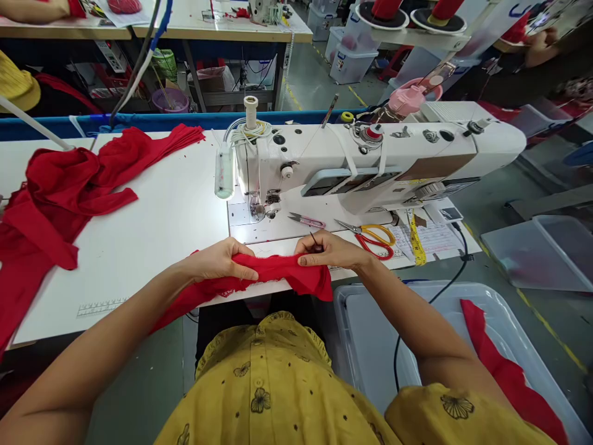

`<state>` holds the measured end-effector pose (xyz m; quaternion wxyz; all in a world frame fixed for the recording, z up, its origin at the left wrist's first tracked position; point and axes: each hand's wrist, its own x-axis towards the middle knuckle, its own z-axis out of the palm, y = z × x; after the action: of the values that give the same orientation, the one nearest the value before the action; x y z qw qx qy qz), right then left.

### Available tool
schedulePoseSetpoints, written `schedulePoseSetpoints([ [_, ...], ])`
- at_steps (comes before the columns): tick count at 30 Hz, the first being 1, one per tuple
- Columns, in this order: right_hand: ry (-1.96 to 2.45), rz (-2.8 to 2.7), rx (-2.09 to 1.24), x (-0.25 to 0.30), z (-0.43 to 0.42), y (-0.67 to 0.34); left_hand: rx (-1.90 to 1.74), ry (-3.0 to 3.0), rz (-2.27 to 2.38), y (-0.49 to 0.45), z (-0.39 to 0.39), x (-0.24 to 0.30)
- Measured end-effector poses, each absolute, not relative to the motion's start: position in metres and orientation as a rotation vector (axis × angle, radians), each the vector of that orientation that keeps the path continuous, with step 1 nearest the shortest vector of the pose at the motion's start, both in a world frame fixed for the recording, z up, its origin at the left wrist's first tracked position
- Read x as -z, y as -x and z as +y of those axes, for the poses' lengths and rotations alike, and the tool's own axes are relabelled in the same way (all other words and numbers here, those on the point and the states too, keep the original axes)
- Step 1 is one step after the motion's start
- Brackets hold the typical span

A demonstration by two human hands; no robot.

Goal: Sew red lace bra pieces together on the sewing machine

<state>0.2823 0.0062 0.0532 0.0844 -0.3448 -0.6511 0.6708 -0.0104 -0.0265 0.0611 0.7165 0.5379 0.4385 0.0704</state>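
Note:
A strip of red fabric (276, 268) is stretched between my two hands at the table's front edge. My left hand (221, 259) pinches it at the left, thumb on top. My right hand (332, 250) grips the right part, and the loose end droops below it. A thin dark pointed tool (317, 242) is tucked in the right fingers; its kind is not clear. Just beyond the hands stand the needle and presser foot (257, 210) of a white sewing machine (306, 148). Thread snips (308, 220) and scissors (370, 238) with yellow and red handles lie close to my right hand.
Red fabric pieces (69, 185) are heaped on the left of the white table (171, 228). A yellow tape measure (416, 238) and papers lie at right. A plastic bin (370, 327) with red fabric stands at my right, a black cable (428, 303) hanging over it. Other people work nearby.

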Motion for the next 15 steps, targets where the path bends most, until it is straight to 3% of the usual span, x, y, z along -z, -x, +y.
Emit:
schedulePoseSetpoints([
  [12, 1.052, -2.008, -1.979, -0.056, 0.009, -0.275, -0.197, -1.184, 0.965, 0.021, -0.028, -0.059],
  [15, 1.043, -2.191, -1.827, -0.063, 0.001, -0.274, -0.212, -1.241, 0.984, 0.024, -0.034, -0.065],
])
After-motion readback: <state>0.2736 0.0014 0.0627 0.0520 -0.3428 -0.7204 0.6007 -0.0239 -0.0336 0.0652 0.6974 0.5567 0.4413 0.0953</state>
